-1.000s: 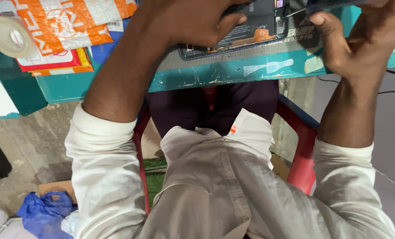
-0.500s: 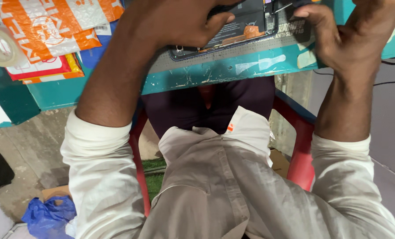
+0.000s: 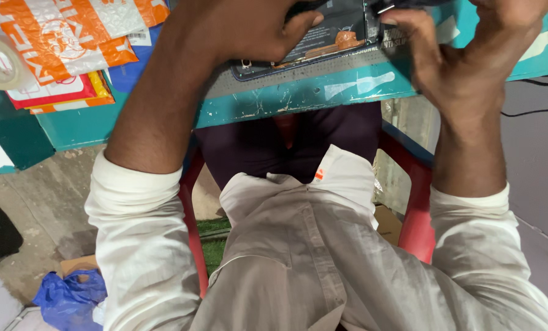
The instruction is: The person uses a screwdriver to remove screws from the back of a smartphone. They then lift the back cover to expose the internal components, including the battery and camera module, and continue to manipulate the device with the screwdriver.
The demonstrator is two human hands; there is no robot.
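- Black, opened phone [image 3: 323,37] lies flat on a grey mat [image 3: 298,76] at the near edge of the teal worktop [image 3: 298,98], its insides showing.
- Left hand [image 3: 243,30] presses down on its left part, thumb across it, steadying.
- Right hand [image 3: 464,55] curls at its right end; whether it pinches anything, I cannot tell.
- Dismantling seems in hand; next calls for fine fingertip work.
- Orange mailers [image 3: 65,30] and a tape roll [image 3: 1,61] sit toward the left edge.

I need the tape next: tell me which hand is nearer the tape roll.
Left. The left hand rests on the opened device on the side toward the tape roll; the right hand is at the device's far side.
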